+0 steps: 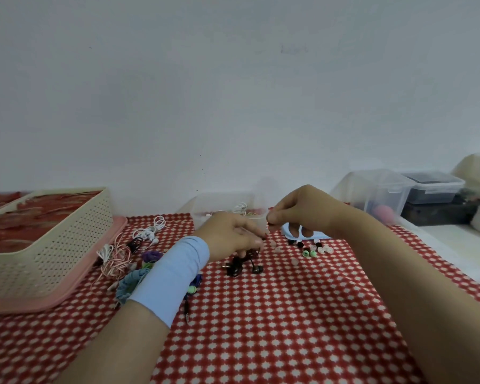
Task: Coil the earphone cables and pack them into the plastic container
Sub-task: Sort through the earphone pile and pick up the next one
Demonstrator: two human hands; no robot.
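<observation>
Dangling from the left hand's (230, 235) curled fingers, a thin black earphone cable (240, 266) bunches on the red checked cloth surface (275, 314). The right hand (299, 212), raised, pinches what looks like its upper strand, just before the translucent plastic container (219, 206).

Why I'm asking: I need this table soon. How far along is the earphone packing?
Early on. Done: the clear container holds at least one white cable. In hand: the left hand and right hand pinch the black earphones, whose cable lies loose on the tablecloth. Left: the pink earphones and white earphones by the basket are tangled and unpacked.
</observation>
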